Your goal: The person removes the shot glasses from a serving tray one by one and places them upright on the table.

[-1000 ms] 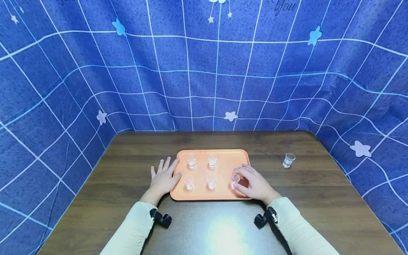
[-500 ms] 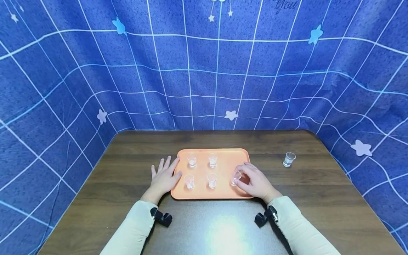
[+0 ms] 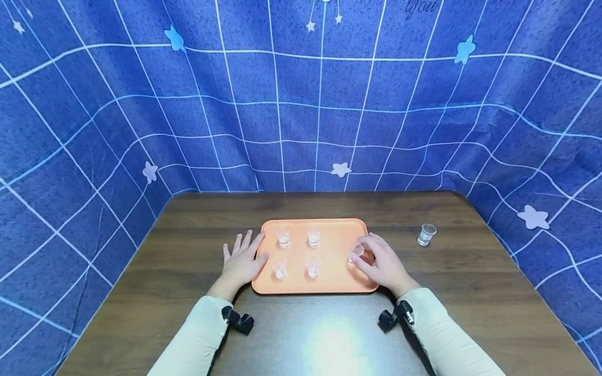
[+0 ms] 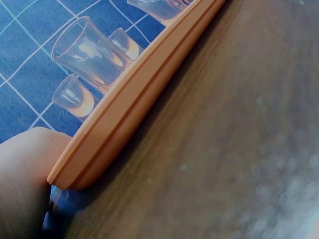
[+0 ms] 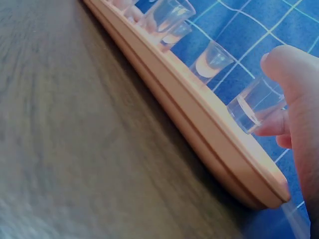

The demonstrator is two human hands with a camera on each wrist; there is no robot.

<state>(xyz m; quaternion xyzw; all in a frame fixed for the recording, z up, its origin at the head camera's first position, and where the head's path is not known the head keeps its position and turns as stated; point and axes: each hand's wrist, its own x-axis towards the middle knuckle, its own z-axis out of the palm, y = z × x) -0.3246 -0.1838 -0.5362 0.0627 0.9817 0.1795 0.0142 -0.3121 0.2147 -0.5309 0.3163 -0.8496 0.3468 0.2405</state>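
Note:
My right hand (image 3: 384,265) pinches a small clear shot glass (image 3: 356,254) between thumb and fingers over the right part of an orange tray (image 3: 324,284). In the right wrist view that shot glass (image 5: 249,112) shows its base close to the tray; whether they touch I cannot tell. Several more shot glasses (image 3: 312,267) stand upright on the tray in two rows. My left hand (image 3: 242,265) lies with fingers spread at the tray's left edge, its thumb over the rim. The left wrist view shows part of that hand (image 4: 30,164) against the tray rim (image 4: 114,114).
A separate shot glass (image 3: 426,235) stands on the brown wooden table (image 3: 461,282), right of the tray. Behind and beside the table hangs a blue curtain (image 3: 301,120) with white lines and stars. Each wrist bears a black camera mount (image 3: 394,317).
My right hand has moved right and slightly away from me with the shot glass, from the front row's right end toward the tray's right edge. The left hand stays in place.

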